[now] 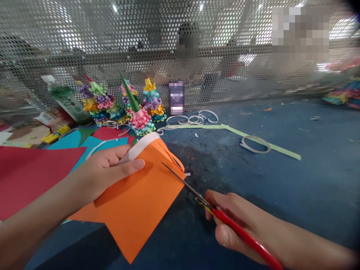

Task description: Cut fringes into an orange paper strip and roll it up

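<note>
My left hand (pixel 105 170) pinches a folded orange paper sheet (pixel 137 202), thumb on top, holding it above the blue table (pixel 281 187). A white strip (pixel 140 146) runs along the sheet's upper edge, which has slits cut into it. My right hand (pixel 230 221) grips red-handled scissors (pixel 213 210). Their blades point up and left, with the tips at the orange sheet's right edge.
Red paper (pixel 30 172) and teal paper (pixel 92 144) lie at left. Several colourful paper trees (pixel 135 108) stand by a perforated metal screen (pixel 168 48), with a bottle (pixel 67 99) beside them. Green strips (pixel 253 138) and white curls (pixel 191 120) litter the table. A person sits behind the screen.
</note>
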Available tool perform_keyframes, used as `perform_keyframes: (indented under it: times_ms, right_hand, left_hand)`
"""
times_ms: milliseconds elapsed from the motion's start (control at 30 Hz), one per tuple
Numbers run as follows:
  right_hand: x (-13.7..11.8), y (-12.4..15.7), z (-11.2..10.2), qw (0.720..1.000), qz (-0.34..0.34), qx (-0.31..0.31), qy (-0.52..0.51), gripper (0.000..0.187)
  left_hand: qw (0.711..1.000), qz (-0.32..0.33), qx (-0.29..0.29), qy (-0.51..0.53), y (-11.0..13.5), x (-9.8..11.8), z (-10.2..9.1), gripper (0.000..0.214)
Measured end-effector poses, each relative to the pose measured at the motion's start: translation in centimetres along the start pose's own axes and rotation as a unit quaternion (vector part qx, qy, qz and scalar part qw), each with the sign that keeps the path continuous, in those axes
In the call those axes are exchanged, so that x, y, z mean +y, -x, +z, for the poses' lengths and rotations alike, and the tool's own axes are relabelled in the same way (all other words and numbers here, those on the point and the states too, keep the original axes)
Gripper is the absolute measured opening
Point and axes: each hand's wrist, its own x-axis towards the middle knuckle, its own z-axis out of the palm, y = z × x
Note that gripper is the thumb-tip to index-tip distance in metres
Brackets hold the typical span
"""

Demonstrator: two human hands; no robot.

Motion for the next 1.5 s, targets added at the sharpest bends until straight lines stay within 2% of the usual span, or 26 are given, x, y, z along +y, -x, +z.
perform_keyframes:
  times_ms: [200, 333, 533, 700, 833, 933, 1067, 1200, 1367, 1500]
  right_hand:
    - [1.4, -0.5, 0.9, 0.998, 0.028, -0.010, -0.058, 0.041]
    - [1.4, -0.7, 1.2, 0.989, 0.067, -0.017, -0.134, 0.048]
    - [0.6, -0.2, 0.8, 0.998, 0.021, -0.014, -0.050, 0.042]
    - [-0.7, 0.5, 0.7, 1.000, 0.005, 0.013, -0.008, 0.049]
    - [-0.8, 0.6, 0.9, 1.000, 0.004, 0.018, -0.011, 0.051]
    - [-0.4, 0.5, 1.2, 1.000, 0.009, 0.023, -0.020, 0.048]
    - [-0.3, 0.1, 1.4, 0.998, 0.036, 0.018, -0.042, 0.045]
    - [-0.6, -0.2, 1.0, 0.997, 0.071, 0.003, -0.021, 0.046]
    - [-0.2, 0.2, 1.1, 0.999, 0.008, 0.015, -0.028, 0.043]
    - [0.2, 0.0, 1.5, 0.999, 0.011, 0.030, -0.032, 0.041]
  left_hand:
    - [1.000, 0.001, 0.018, -0.006, 0.0, 0.2, 0.3, 0.048]
    - [1.000, 0.011, 0.010, 0.002, -0.2, -0.1, 0.1, 0.045]
    - [1.000, 0.005, -0.015, 0.021, -0.1, -0.3, 0.1, 0.053]
    - [0.998, -0.008, -0.051, 0.032, 0.4, -0.2, 0.5, 0.042]
    - [0.994, 0.010, -0.099, 0.042, 0.0, -1.0, 0.7, 0.038]
    - [0.991, 0.018, -0.111, 0.069, -0.2, -1.6, 0.7, 0.037]
    - [0.993, 0.019, -0.095, 0.060, 0.0, -1.8, 0.5, 0.040]
    - [0.996, 0.027, -0.076, 0.037, 0.1, -1.7, 0.3, 0.041]
    - [0.992, 0.033, -0.118, 0.039, 0.1, -1.8, 0.4, 0.033]
    - [0.988, 0.053, -0.140, 0.021, 0.1, -1.9, 0.6, 0.029]
